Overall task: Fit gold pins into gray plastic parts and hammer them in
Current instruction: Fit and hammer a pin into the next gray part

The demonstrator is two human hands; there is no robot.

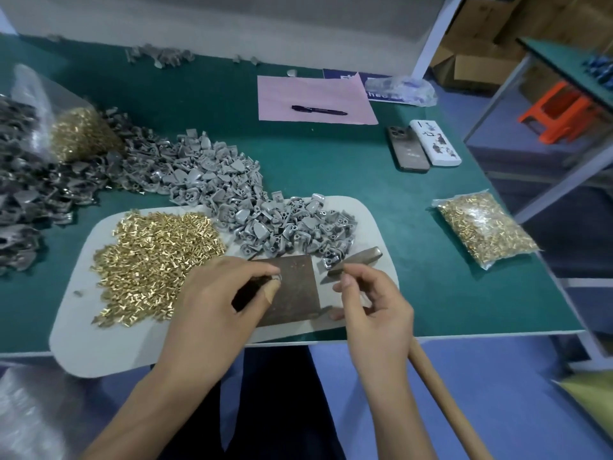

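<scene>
- Your left hand (219, 293) pinches a small gray part (276, 278) over the brown metal block (292, 290); your right hand (368, 303) has its fingers curled, and what they hold cannot be told.
- The hammer (360, 257) lies beside the block, its head on the white mat (76, 343).
- Gold pins (152, 254) and gray plastic parts (288, 224) are heaped beyond on the mat.
- Farther off on the table (331, 167), a pen (319, 110) lies on pink paper (315, 94).

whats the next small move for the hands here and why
Probably set the gray part pinched in the left hand flat on the dark metal block, then reach the right hand for the hammer. The part is held right at the block's edge, the right hand's fingers are curled over nothing I can make out, and the hammer lies idle beside the block.
</scene>
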